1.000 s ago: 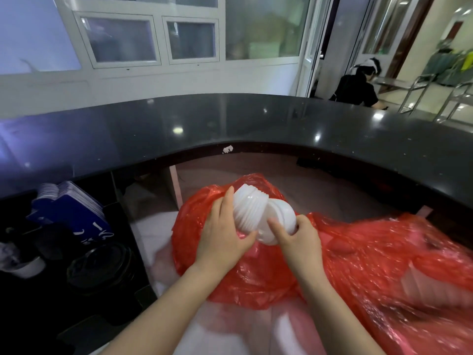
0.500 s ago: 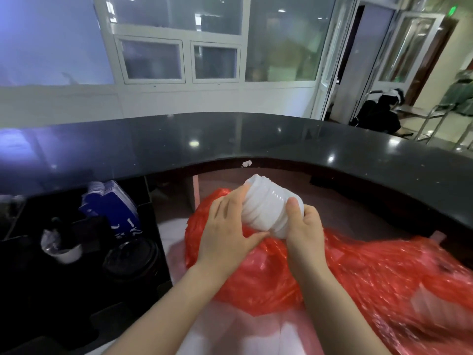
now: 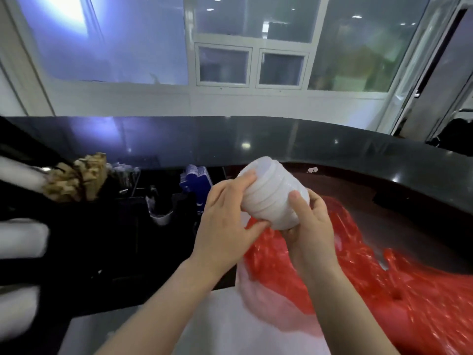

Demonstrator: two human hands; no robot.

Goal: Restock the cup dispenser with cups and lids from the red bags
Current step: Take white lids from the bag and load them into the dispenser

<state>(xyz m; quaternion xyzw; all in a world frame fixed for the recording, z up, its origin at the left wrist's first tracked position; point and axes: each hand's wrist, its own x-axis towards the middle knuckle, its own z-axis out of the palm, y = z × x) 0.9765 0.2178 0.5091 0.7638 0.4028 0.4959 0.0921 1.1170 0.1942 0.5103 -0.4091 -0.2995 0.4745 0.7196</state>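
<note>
I hold a stack of white lids on its side in front of me, above the red plastic bags. My left hand grips the stack's left end, fingers over the top and thumb underneath. My right hand grips its right end from below, thumb on the near side. The black cup dispenser stands to the left, with blue cups tilted in a slot and a white stack in another slot.
A curved black counter runs across behind the lids. Brown paper sleeves sit on the dispenser's left. A white work surface lies under my arms. Blurred white shapes fill the far left edge.
My view has swung left, so the dispenser fills more of the left side. Both hands have carried the lid stack up and left, away from the red bags.
</note>
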